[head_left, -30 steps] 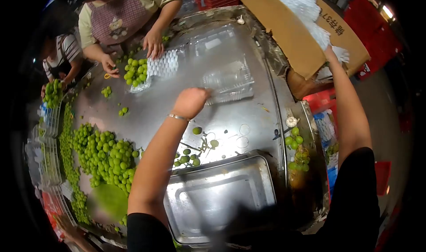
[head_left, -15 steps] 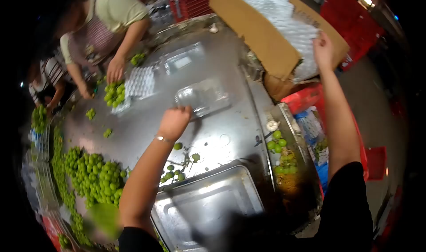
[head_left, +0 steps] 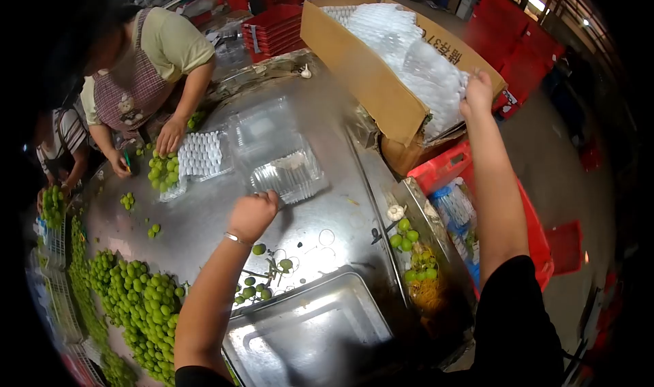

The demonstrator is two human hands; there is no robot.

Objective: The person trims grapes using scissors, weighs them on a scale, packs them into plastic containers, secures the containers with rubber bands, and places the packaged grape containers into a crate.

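Note:
My left hand (head_left: 253, 217) is closed at the near edge of an open clear plastic clamshell box (head_left: 289, 174), its fingertips pinching the rim. The clamshell lies on the metal table with its lid folded out to the far side. Stretched out to the right, my right hand (head_left: 479, 94) pinches the edge of a white foam padding sheet (head_left: 432, 67). That sheet lies with many others in a cardboard box (head_left: 368, 77); the fingertips are partly hidden behind the foam.
A metal tray (head_left: 306, 329) sits in front of me. Green grapes (head_left: 143, 305) are heaped at left. Across the table a co-worker's hand (head_left: 172, 136) touches grapes beside a foam-lined clamshell (head_left: 202, 155). A red crate (head_left: 528, 217) stands right, near a garlic bulb (head_left: 396, 212).
The view has shifted, so the table and box sit farther left. My right hand stays at the foam, whose near sheet now looks lifted. My left hand remains at the clamshell.

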